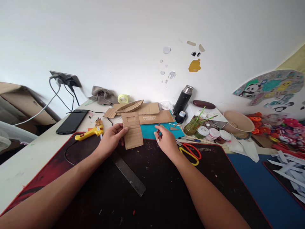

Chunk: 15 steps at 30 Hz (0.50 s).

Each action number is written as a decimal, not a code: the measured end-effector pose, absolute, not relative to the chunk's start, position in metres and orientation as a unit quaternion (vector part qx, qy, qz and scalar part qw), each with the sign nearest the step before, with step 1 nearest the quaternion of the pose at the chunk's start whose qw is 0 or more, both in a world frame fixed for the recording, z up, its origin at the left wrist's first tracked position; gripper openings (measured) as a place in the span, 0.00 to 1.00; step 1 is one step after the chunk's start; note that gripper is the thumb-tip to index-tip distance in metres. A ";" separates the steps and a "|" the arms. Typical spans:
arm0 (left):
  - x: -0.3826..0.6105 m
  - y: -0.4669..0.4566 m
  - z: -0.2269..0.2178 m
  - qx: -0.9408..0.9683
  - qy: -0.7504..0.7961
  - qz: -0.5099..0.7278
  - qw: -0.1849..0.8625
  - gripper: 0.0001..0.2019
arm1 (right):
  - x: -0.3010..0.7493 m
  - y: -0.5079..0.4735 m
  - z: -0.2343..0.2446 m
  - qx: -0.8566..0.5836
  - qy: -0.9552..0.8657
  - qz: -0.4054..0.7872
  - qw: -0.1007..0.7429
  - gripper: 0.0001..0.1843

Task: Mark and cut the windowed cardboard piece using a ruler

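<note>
My left hand (113,137) pinches the left edge of a cardboard piece (133,133), thumb in front. This piece is a tilted brown rectangle with a small rectangle cut or marked near its top. A slim red pencil (158,135) with a white end is between the fingers of my right hand (167,140), apart from the cardboard. Below my left hand a clear ruler (128,174) lies slantwise on the black mat (157,190). Behind both hands rests printed cardboard (154,117) on a blue sheet (150,131).
A yellow glue gun (89,133) with a cord and a black phone (72,121) lie to the left. Scissors (192,153) with red and yellow handles sit beside my right wrist. Paint jars (203,131), a black flask (183,100) and a bowl (238,122) stand at the back right.
</note>
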<state>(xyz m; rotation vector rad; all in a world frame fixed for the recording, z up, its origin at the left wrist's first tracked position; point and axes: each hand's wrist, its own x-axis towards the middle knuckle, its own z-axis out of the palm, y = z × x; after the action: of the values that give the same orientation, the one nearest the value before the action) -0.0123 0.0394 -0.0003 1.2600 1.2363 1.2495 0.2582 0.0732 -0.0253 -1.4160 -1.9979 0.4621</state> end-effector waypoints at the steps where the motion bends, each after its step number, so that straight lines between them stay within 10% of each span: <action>1: -0.012 0.039 0.000 0.514 0.505 0.509 0.470 0.30 | 0.260 0.076 -0.026 -0.544 -0.758 0.172 0.317 0.22; 15: -0.013 0.038 -0.001 0.515 0.499 0.510 0.475 0.30 | 0.252 0.061 -0.017 -0.508 -0.762 0.222 0.336 0.16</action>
<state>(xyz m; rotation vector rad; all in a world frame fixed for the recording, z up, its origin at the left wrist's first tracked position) -0.0128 0.0376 -0.0006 1.2592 1.2210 1.2478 0.2521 0.0608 -0.0169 -1.3244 -1.9866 0.5803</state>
